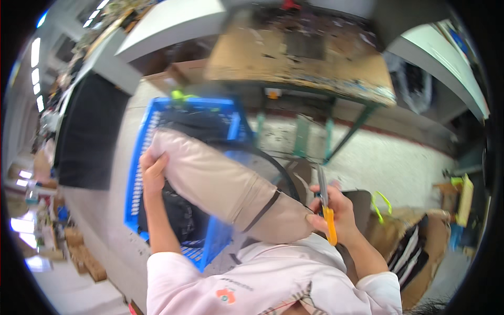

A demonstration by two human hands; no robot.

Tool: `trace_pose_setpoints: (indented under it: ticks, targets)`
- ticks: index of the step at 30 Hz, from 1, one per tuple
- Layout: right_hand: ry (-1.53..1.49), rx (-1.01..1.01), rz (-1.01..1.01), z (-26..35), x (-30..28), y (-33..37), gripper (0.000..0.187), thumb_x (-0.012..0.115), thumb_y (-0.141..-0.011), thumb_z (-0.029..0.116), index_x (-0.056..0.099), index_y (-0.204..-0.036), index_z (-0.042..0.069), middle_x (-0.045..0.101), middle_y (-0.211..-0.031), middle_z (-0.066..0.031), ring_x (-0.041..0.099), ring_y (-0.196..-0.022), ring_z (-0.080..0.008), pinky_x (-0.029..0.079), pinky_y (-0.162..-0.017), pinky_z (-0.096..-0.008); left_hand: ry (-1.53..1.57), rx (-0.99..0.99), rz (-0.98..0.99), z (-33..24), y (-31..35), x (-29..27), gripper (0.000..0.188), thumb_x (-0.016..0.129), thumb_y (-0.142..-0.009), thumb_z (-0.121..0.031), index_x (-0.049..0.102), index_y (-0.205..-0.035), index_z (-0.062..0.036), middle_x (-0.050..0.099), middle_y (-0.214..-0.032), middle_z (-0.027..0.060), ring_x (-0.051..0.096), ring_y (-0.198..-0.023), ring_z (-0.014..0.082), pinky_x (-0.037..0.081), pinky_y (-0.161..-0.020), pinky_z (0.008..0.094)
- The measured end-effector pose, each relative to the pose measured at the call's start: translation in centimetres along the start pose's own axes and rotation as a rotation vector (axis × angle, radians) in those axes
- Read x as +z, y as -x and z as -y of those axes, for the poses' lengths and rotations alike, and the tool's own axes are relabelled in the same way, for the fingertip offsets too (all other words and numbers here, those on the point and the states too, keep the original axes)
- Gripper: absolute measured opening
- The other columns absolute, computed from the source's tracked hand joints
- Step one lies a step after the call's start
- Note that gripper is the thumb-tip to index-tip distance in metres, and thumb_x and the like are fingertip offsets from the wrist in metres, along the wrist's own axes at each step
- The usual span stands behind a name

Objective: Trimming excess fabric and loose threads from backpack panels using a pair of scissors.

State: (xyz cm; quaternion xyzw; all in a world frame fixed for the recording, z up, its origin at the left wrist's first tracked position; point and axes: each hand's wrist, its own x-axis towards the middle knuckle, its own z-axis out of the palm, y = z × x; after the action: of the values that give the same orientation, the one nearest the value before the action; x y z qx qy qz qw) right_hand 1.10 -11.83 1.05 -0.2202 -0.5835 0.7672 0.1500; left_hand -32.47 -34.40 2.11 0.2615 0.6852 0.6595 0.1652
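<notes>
A long beige fabric piece (210, 173), tube-like, stretches slantwise between my two hands in front of my chest. It has stitched seams and a dark band across its lower part. My left hand (153, 170) is closed on its far left end. My right hand (336, 210) grips the near right end between thumb and fingers. That same hand also holds a pair of scissors (329, 223) with yellow handles, grey blades pointing away from me. Some of the right fingers are hidden behind the scissors.
Beneath the fabric stands a blue plastic crate (137, 173) with dark cloth (184, 215) inside. Beyond it is a worn wooden table (299, 63) on green legs. At my right, a cardboard box (433, 257) holds black and white material. A dark panel (89, 131) stands to the left.
</notes>
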Motion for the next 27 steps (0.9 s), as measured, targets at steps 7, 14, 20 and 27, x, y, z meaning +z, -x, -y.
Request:
trace_pose_setpoints:
  ticks: [7,14,20,27]
  targets:
    - [0.463,0.05,-0.013,-0.9,-4.5,1.2,0.056,0.069,-0.069,0.004,0.044,-0.119,0.006,0.045,-0.073,-0.0037,0.043,-0.066,-0.0083,0.037,-0.059,-0.02,0.073,-0.05,0.191,1.5,-1.5,3.7,0.034,0.062,-0.077,-0.01,0.055,-0.107,0.0046,0.062,-0.099,0.0096,0.059,-0.089,0.0163,0.044,-0.082,0.027]
    - [1.154,-0.048,0.063,2.8,-6.2,0.8,0.074,0.07,-0.063,0.051,0.044,-0.117,0.008,0.048,-0.091,-0.0145,0.052,-0.08,-0.031,0.044,-0.066,-0.0391,0.06,-0.072,0.219,-0.1,-2.4,5.6,0.033,0.061,-0.077,-0.009,0.056,-0.107,0.0042,0.062,-0.099,0.0103,0.06,-0.088,0.0162,0.045,-0.081,0.0277]
    - [1.227,-0.118,0.148,2.5,-6.4,-0.6,0.07,0.064,-0.068,0.053,0.045,-0.115,0.003,0.051,-0.09,-0.0181,0.053,-0.083,-0.0334,0.044,-0.066,-0.0398,0.078,-0.056,0.196,0.6,-2.5,4.6,0.041,0.063,-0.076,-0.012,0.052,-0.111,0.0068,0.061,-0.101,0.0101,0.058,-0.091,0.0167,0.043,-0.082,0.0261]
    - [1.223,-0.164,0.19,1.8,-5.7,-1.4,0.063,0.062,-0.072,0.05,0.045,-0.112,0.004,0.054,-0.086,-0.0173,0.057,-0.076,-0.033,0.044,-0.066,-0.0399,0.119,-0.06,0.184,1.4,-2.5,3.3,0.04,0.064,-0.075,-0.009,0.053,-0.11,0.0066,0.061,-0.102,0.0098,0.058,-0.091,0.0163,0.043,-0.082,0.0261]
